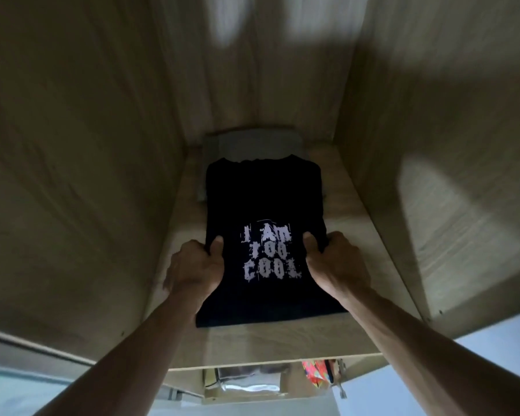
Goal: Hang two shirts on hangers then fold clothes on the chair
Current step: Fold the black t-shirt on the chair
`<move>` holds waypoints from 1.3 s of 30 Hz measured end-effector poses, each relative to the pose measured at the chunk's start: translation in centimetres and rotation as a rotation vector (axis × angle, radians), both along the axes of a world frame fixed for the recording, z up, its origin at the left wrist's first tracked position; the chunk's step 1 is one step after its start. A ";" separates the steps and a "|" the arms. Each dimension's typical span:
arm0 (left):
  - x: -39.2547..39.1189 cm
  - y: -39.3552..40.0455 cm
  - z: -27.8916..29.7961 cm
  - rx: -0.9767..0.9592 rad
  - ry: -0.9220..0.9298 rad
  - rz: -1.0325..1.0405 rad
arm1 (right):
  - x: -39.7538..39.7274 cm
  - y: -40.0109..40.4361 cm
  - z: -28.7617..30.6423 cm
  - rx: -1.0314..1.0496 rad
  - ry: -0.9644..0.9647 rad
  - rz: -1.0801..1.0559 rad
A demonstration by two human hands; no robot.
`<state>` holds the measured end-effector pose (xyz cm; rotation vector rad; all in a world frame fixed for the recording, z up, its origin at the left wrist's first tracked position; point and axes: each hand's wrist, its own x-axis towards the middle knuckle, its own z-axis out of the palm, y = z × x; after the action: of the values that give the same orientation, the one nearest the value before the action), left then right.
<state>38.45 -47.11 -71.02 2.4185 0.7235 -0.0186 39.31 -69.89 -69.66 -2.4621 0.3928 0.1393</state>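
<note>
A folded black shirt with white print "I AM TOO COOL" lies on a wooden wardrobe shelf. My left hand grips its left edge, thumb on top of the cloth. My right hand grips its right edge the same way. The far end of the shirt overlaps a folded grey garment at the back of the shelf. No hangers or chair are in view.
Wooden side walls close the shelf in on both sides. Under the shelf's front edge, a lower compartment holds folded clothes and a bright patterned item. The picture is blurred.
</note>
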 end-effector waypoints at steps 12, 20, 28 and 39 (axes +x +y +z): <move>-5.1 -0.6 0.2 0.196 0.007 -0.147 | -5.3 -0.7 -0.4 -0.211 -0.011 0.063; -7.0 -1.8 0.3 0.274 0.038 -0.137 | -7.4 -1.0 -0.8 -0.396 -0.125 0.116; -7.0 -4.2 -2.2 0.393 -0.447 -0.628 | -7.9 2.7 -2.0 -0.300 -0.286 0.462; -7.7 -4.2 -3.1 0.214 -0.227 -0.509 | -8.8 2.6 -3.1 -0.276 -0.135 0.442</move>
<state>30.71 -51.34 -74.15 2.6893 -0.0032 0.1333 30.52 -67.28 -72.76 -2.7770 -0.2105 0.1064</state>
